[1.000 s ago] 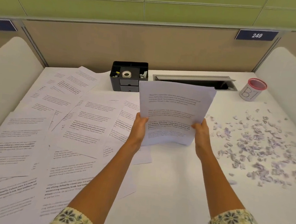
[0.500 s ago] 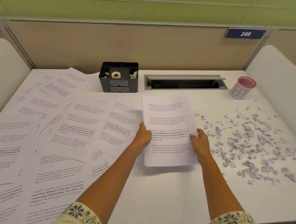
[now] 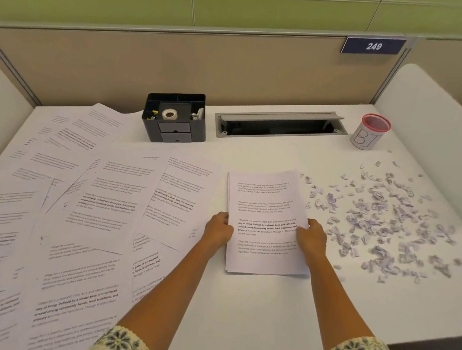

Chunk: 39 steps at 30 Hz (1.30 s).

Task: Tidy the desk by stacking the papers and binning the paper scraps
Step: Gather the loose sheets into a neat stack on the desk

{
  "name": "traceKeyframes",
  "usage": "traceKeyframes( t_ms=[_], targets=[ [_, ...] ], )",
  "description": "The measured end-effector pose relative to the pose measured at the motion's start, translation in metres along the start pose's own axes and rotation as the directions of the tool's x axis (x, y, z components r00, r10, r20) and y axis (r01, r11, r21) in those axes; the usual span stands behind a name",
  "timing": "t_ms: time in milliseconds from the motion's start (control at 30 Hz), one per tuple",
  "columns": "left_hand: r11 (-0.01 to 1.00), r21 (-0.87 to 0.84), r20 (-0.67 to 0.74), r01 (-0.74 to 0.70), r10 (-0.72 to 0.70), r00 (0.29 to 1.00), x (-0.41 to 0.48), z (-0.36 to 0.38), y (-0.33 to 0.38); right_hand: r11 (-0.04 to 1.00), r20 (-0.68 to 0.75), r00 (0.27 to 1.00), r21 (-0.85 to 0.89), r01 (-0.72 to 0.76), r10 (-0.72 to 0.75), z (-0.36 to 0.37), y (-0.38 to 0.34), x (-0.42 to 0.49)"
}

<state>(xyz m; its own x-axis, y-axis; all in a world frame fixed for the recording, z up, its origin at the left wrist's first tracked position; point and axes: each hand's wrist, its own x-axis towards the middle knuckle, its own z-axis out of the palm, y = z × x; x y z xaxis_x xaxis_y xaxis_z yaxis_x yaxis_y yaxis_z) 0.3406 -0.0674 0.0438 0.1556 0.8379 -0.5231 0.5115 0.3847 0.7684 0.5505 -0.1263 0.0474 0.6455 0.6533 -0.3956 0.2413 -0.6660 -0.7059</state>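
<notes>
Curled left grip (image 3: 219, 229) and right grip (image 3: 312, 239) clasp flat paper stack (image 3: 266, 203); crumpled scraps (image 3: 383, 217) nearby; black organiser (image 3: 173, 132) holds tape roll (image 3: 169, 114)

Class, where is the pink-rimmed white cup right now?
Head view: the pink-rimmed white cup stands far right on the white desk, beside the grey cable tray, behind the torn paper scraps.
</notes>
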Motion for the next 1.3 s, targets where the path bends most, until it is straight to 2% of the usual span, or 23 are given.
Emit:
traceKeyframes(
  t_ms=[300, 567, 667, 733, 1000, 1200, 1300],
  targets=[
    [0.993, 0.115, -0.057, -0.033, 0.04, 0.998, 0.001, -0.003, -0.003, 0.985, -0.171, 0.983, -0.172, 0.031, -0.061, 0.003, -0.002, -0.007],
    [0.998, 0.052, -0.063, 0.024, -0.021, 0.998, -0.003, -0.009, 0.002, 0.947, -0.213, 0.969, -0.318, 0.056, -0.129, 0.003, -0.006, -0.012],
    [1.0, -0.007, -0.158, 0.014, -0.015, 0.987, 0.0, -0.021, 0.0, 0.941, -0.257, 0.945, -0.32, 0.114, -0.202, 0.004, -0.014, -0.012],
    [0.999, -0.049, -0.237, -0.01, -0.002, 0.971, -0.002, -0.034, -0.001, 0.956, -0.262, 0.946, -0.266, 0.12, -0.192, 0.006, -0.021, -0.011],
    [0.996, 0.084, -0.507, -0.033, 0.071, 0.859, -0.016, -0.092, -0.034, 0.982, -0.082, 0.984, -0.113, 0.15, -0.159, 0.051, -0.055, -0.025],
    [0.979, 0.196, -0.586, 0.058, 0.069, 0.807, -0.025, -0.145, -0.066, 0.982, 0.153, 0.975, -0.081, 0.173, -0.159, 0.107, -0.083, -0.051],
    [0.916, 0.367, -0.553, 0.163, 0.074, 0.83, -0.023, -0.176, -0.084, 0.98, 0.222, 0.962, -0.082, 0.181, -0.159, 0.139, -0.098, -0.068]
  ],
)
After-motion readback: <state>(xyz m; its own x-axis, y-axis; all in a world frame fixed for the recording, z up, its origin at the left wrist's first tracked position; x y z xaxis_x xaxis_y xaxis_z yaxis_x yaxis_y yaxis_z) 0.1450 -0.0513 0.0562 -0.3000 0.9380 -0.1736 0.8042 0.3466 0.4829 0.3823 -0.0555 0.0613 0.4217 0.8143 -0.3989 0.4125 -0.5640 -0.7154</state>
